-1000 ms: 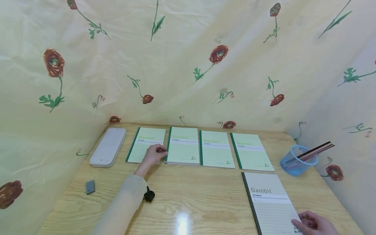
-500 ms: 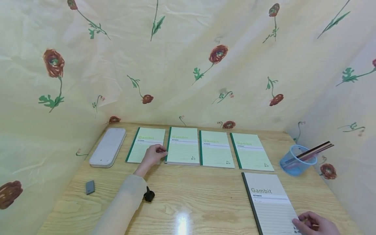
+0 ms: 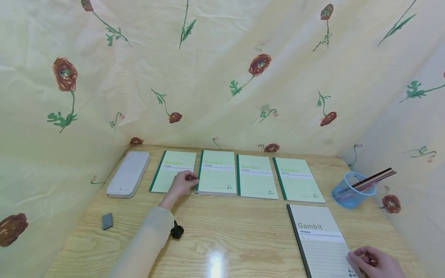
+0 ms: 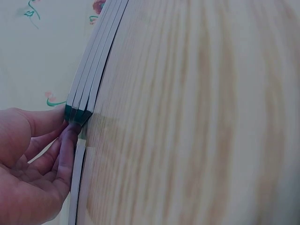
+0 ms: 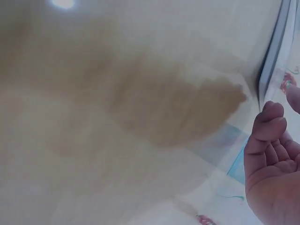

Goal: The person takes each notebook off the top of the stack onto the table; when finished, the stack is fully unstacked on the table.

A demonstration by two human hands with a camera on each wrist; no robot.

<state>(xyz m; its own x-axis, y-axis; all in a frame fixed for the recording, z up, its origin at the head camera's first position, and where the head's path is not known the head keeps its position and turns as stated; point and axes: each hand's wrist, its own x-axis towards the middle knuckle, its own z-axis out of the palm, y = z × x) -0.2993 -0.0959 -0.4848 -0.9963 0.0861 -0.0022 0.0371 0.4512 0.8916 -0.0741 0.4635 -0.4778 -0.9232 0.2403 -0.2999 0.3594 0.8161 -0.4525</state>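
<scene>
My left hand (image 3: 182,182) is at the left spine corner of a stack of green-spined notebooks (image 3: 217,173), second from the left in the back row. In the left wrist view, its thumb and a finger pinch the spine corner of the stack (image 4: 96,61), whose several layers show edge-on. My right hand (image 3: 377,262) is beside the lower right edge of a black-spined notebook (image 3: 316,235) at the front right. In the right wrist view, the right hand's thumb and loosely curled fingers (image 5: 269,129) stand apart, close to the notebook's edge (image 5: 276,51).
Other green-spined notebooks (image 3: 255,177) lie in the back row, one partly behind my left hand. A white case (image 3: 128,173) is at the back left, with a small grey block (image 3: 107,221) in front. A blue pen cup (image 3: 351,197) with pencils stands right. Floral cloth (image 3: 208,77) hangs behind.
My right hand has shifted slightly to the right along the black-spined notebook's edge, with less of its thumb over the cover. The left hand and the notebooks stay put.
</scene>
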